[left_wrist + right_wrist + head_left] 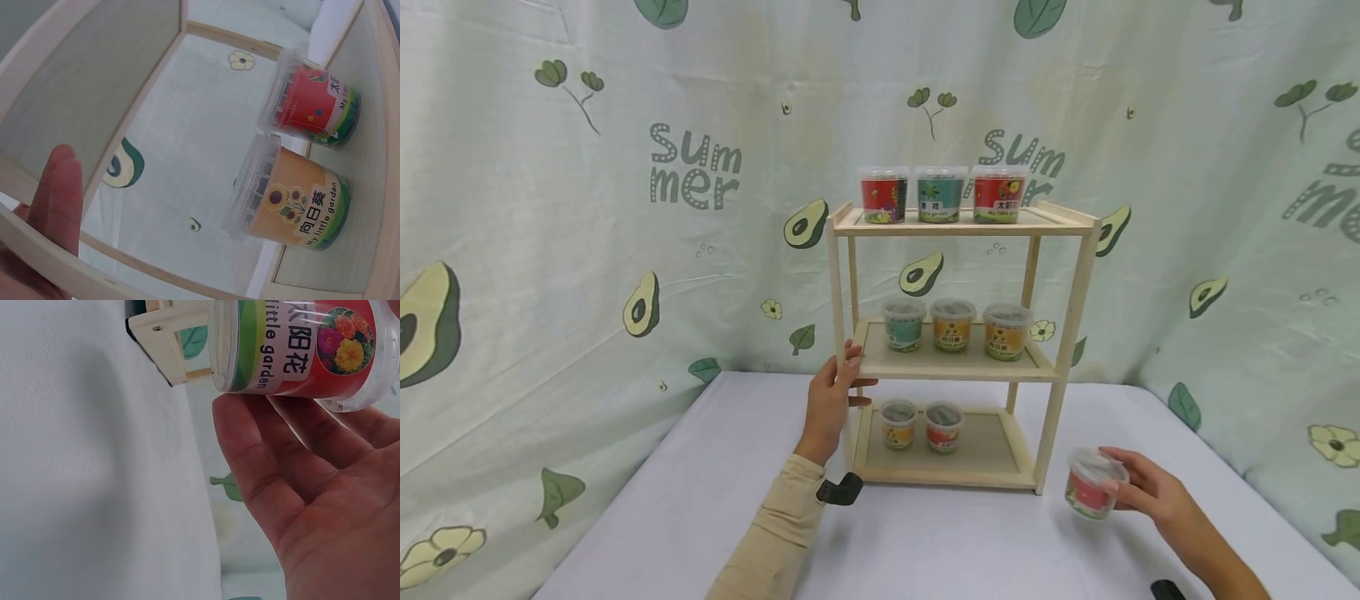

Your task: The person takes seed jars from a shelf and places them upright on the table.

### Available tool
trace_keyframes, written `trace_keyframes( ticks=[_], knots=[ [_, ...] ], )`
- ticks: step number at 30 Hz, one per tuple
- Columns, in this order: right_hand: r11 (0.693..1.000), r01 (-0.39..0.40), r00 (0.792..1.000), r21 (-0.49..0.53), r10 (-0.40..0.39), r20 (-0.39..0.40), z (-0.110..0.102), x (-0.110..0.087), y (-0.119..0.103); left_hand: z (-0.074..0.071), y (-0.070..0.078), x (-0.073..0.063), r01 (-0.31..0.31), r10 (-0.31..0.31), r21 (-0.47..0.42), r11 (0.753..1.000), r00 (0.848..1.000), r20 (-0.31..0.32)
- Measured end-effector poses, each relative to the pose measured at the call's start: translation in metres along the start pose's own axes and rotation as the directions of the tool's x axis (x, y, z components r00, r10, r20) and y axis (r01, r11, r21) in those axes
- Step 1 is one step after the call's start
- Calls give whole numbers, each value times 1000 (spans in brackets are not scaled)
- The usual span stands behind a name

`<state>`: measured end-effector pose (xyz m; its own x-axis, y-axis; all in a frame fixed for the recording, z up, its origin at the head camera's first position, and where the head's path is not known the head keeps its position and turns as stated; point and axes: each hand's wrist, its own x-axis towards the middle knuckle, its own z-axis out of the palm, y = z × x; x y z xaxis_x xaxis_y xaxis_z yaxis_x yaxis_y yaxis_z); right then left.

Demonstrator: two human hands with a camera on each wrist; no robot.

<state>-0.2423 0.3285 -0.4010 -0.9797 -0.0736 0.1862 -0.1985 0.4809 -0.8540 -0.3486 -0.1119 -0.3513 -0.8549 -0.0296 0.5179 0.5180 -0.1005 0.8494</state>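
My right hand (1150, 492) grips a lidded plastic cup (1091, 485) with a red flower label, raised above the white table to the right of the shelf. In the right wrist view the fingers lie along the side of this red cup (300, 347). At the wooden three-tier shelf (955, 479), my left hand (832, 400) holds the left front post near the middle tier. Two cups stand on the bottom tier: a yellow sunflower cup (300, 200) and a red cup (319, 106), side by side.
On the top tier stand a red cup (884, 196), a teal cup (940, 196) and another red cup (998, 196). The middle tier bears a teal cup (903, 325) and two yellow cups (952, 327). A printed curtain (760, 292) hangs behind the white table (700, 500).
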Motion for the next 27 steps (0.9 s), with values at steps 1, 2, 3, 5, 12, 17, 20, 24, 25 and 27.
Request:
trace_keyframes(
  ticks=[1,2,3,5,12,17,20,24,25,27],
  knots=[
    [1000,-6,1000,-6,6,-1,-1,0,1,0,0,0,1,-1,4,1000,1000,1],
    [1000,-6,1000,-10,6,-3,-1,-1,1,-1,1,0,3,-3,7,1000,1000,1],
    [1000,-7,1000,-11,7,-6,-2,0,2,-1,1,-1,5,-5,12,1000,1000,1],
    [1000,-7,1000,-17,7,-6,-3,-1,4,-1,2,-1,5,-5,17,1000,1000,5],
    [999,-35,999,-37,35,-3,-14,-1,17,-1,0,2,13,-14,34,999,999,34],
    [992,-116,993,-43,116,0,-20,1,24,0,0,2,15,-17,40,999,999,28],
    [983,-172,985,-65,173,7,-23,3,26,0,0,0,20,-21,37,999,999,27],
    [982,-180,984,-62,180,-9,-24,3,27,0,-1,-1,15,-15,26,1000,999,29],
    [981,-187,982,-60,186,-12,-24,3,27,0,-1,-1,14,-15,25,1000,999,29],
    [978,-199,980,-62,199,-12,-25,3,27,0,-1,0,17,-17,24,1000,1000,26]
  ],
)
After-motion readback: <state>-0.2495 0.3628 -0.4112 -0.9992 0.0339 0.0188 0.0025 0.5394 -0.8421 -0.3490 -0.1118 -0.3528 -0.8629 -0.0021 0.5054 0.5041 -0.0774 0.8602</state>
